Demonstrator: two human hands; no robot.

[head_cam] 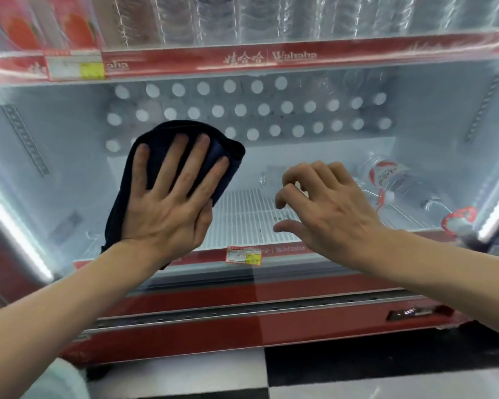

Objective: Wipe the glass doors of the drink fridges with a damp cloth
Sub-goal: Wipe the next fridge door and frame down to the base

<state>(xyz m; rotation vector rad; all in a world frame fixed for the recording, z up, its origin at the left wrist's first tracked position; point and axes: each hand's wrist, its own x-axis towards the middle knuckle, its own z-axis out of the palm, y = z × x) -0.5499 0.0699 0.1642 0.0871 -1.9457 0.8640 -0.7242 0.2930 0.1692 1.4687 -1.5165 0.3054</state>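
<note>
A dark blue cloth (225,156) lies flat against the glass door (343,145) of a red drink fridge, low on its left half. My left hand (173,203) presses on the cloth with the fingers spread wide. My right hand (326,203) hovers to the right of it at the same height, fingers curled and apart, holding nothing; whether it touches the glass I cannot tell. Behind the glass stand several rows of white-capped bottles (239,110).
A red shelf strip (294,57) with white lettering crosses the top. Two or three water bottles (392,180) lie on the bottom wire shelf at right. The fridge's red base (242,329) meets a black-and-white tiled floor (357,370). Light strips run down both door sides.
</note>
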